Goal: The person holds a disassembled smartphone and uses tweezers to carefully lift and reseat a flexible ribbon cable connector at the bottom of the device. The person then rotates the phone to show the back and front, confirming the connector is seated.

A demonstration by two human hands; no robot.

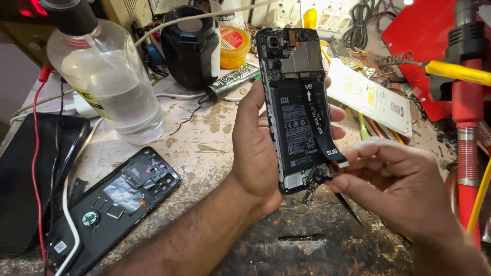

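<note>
My left hand [255, 145] grips an opened black phone [294, 71] upright by its edges, back cover off, with the battery and circuit board showing. A black flex ribbon [319, 120] runs down over the battery, and its lower end is lifted. My right hand [394, 181] pinches black tweezers [349, 207] at the phone's bottom edge, where a small board piece [312, 185] hangs loose.
A second opened phone [115, 204] lies at lower left beside a dark tablet [36, 174]. A clear liquid bottle [107, 76], a black jar [190, 48], a glue tube [232, 82], a white packet [368, 97] and a red tool [466, 122] crowd the worn bench.
</note>
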